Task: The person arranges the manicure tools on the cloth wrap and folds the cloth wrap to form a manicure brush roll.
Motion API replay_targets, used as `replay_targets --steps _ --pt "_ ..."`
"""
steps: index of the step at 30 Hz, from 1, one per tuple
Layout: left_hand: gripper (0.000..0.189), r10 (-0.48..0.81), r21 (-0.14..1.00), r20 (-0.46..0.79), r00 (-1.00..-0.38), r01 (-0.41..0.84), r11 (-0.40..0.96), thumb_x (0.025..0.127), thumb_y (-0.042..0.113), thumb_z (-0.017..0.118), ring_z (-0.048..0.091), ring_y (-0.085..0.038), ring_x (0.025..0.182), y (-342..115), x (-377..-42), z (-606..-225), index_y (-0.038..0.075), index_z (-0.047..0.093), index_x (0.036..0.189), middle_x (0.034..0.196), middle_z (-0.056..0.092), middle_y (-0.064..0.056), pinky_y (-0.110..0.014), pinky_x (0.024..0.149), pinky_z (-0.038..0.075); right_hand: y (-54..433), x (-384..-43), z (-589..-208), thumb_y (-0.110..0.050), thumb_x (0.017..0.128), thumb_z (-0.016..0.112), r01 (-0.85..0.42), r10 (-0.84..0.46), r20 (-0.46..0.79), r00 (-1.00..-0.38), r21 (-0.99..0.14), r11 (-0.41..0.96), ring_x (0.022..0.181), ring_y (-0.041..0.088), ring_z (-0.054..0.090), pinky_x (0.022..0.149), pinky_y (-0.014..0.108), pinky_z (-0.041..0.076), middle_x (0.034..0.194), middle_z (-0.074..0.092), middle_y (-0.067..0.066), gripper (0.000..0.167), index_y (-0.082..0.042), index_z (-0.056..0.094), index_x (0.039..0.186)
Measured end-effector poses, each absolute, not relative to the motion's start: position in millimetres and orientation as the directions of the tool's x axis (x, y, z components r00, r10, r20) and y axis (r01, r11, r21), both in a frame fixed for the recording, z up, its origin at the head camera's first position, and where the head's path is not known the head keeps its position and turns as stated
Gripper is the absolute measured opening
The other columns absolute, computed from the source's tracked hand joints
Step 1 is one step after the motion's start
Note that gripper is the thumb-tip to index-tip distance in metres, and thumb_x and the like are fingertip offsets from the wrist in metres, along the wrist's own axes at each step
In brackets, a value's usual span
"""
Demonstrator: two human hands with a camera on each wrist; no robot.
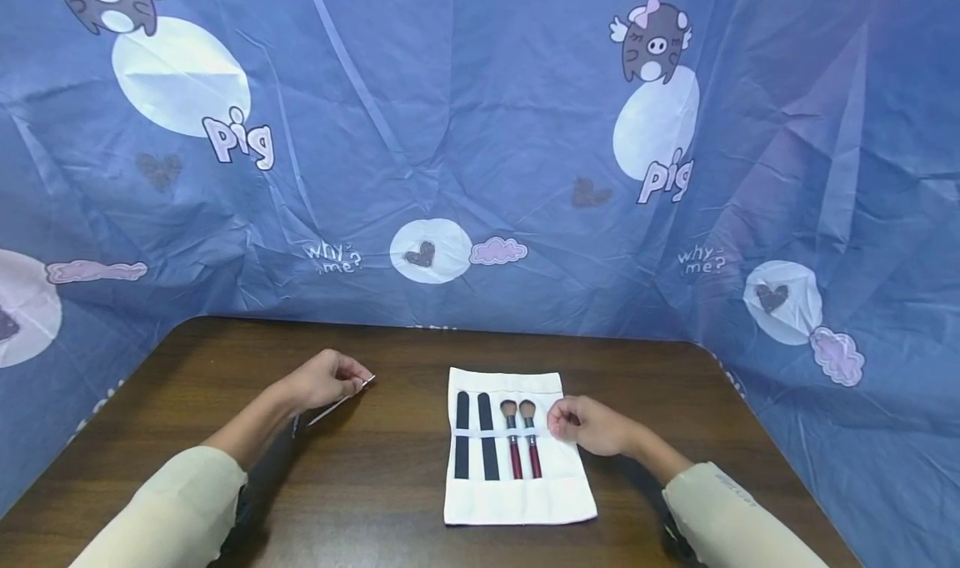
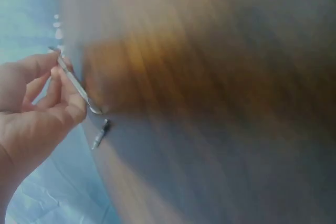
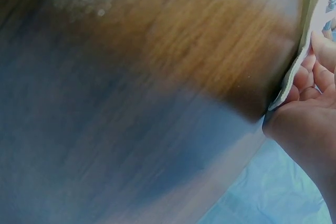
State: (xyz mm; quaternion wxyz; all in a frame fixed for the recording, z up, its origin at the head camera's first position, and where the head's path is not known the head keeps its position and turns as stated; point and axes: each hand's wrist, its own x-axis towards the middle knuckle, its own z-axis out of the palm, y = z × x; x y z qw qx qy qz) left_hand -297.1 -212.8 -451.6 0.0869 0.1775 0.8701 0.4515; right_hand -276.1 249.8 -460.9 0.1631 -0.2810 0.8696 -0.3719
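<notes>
While the left hand (image 1: 324,380) pinched a slim metal tool (image 2: 77,84) over the left part of the wooden table (image 1: 360,485), the right hand (image 1: 595,426) rested, fingers curled, at the right edge of a white cloth holder (image 1: 558,501); whether it gripped the cloth could not be told. Two black strips (image 1: 462,455) and two red-handled brushes (image 1: 516,461) lay side by side on the holder.

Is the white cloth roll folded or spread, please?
Spread: the white cloth roll lies unfolded on the table, showing two black nail files and two makeup brushes under its band.
</notes>
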Motion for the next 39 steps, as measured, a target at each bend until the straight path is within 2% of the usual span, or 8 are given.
replay_targets --steps 6,12,15,20,28,35,39 --pt "0.024 0.395 0.858 -0.02 -0.918 0.187 0.478 0.093 -0.011 0.058 0.063 -0.018 0.087 -210.9 -297.6 -448.5 -0.021 0.062 0.115 0.097 0.071 -0.021 -0.021 0.067 0.049 250.3 -276.6 -461.3 -0.004 0.102 0.06 -0.356 -0.601 -0.08 -0.795 -0.742 0.569 0.077 0.014 0.051 0.068 0.024 0.042 0.082 0.055 0.001 0.007 -0.003 0.064 0.096" --pt "0.034 0.416 0.939 -0.045 -0.908 0.104 0.329 0.096 -0.012 0.053 0.06 -0.013 0.08 -205.4 -304.0 -448.1 -0.024 0.053 0.128 0.099 0.072 -0.023 -0.02 0.062 0.047 249.9 -276.0 -461.4 -0.004 0.102 0.059 -0.339 -0.593 -0.09 -0.8 -0.748 0.571 0.077 0.014 0.05 0.067 0.024 0.042 0.082 0.055 0.001 0.007 -0.002 0.064 0.097" --pt "0.038 0.406 0.961 -0.072 -0.911 0.045 0.272 0.097 -0.01 0.052 0.063 -0.013 0.083 -200.6 -307.0 -447.1 -0.022 0.049 0.134 0.103 0.072 -0.022 -0.023 0.068 0.052 249.7 -276.0 -461.2 -0.004 0.102 0.059 -0.332 -0.586 -0.096 -0.804 -0.745 0.578 0.077 0.014 0.05 0.067 0.024 0.042 0.082 0.055 0.001 0.007 -0.003 0.064 0.098" --pt "0.042 0.375 0.976 -0.103 -0.921 -0.022 0.216 0.099 -0.009 0.053 0.068 -0.02 0.099 -189.6 -311.3 -443.5 -0.018 0.047 0.139 0.112 0.07 -0.024 -0.033 0.082 0.058 249.7 -276.2 -461.4 -0.005 0.103 0.059 -0.33 -0.585 -0.1 -0.805 -0.744 0.581 0.077 0.014 0.05 0.067 0.024 0.042 0.083 0.055 0.001 0.007 -0.003 0.064 0.098" --pt "0.045 0.351 0.996 -0.079 -0.933 -0.06 0.065 0.1 -0.007 0.055 0.066 -0.022 0.108 -165.1 -318.2 -443.6 -0.014 0.044 0.143 0.12 0.068 -0.023 -0.032 0.082 0.055 250.0 -276.0 -462.0 -0.006 0.102 0.06 -0.338 -0.595 -0.097 -0.798 -0.745 0.575 0.076 0.012 0.051 0.068 0.024 0.043 0.082 0.056 0.0 0.007 -0.004 0.064 0.098" --pt "0.044 0.331 0.996 -0.061 -0.942 -0.078 -0.039 0.101 -0.004 0.057 0.065 -0.024 0.11 -135.9 -323.3 -444.0 -0.007 0.047 0.144 0.112 0.072 -0.011 -0.038 0.089 0.055 249.5 -276.7 -462.8 -0.006 0.102 0.06 -0.348 -0.597 -0.086 -0.797 -0.743 0.572 0.077 0.012 0.051 0.068 0.024 0.043 0.082 0.056 -0.001 0.006 -0.004 0.064 0.097" --pt "0.046 0.297 0.988 -0.057 -0.953 -0.097 -0.12 0.101 -0.004 0.057 0.065 -0.025 0.11 -116.6 -325.4 -443.7 -0.002 0.048 0.146 0.113 0.071 -0.012 -0.038 0.089 0.056 249.4 -276.5 -461.6 -0.005 0.101 0.06 -0.347 -0.597 -0.084 -0.798 -0.746 0.568 0.077 0.013 0.051 0.069 0.024 0.043 0.083 0.056 0.001 0.006 -0.003 0.064 0.097"
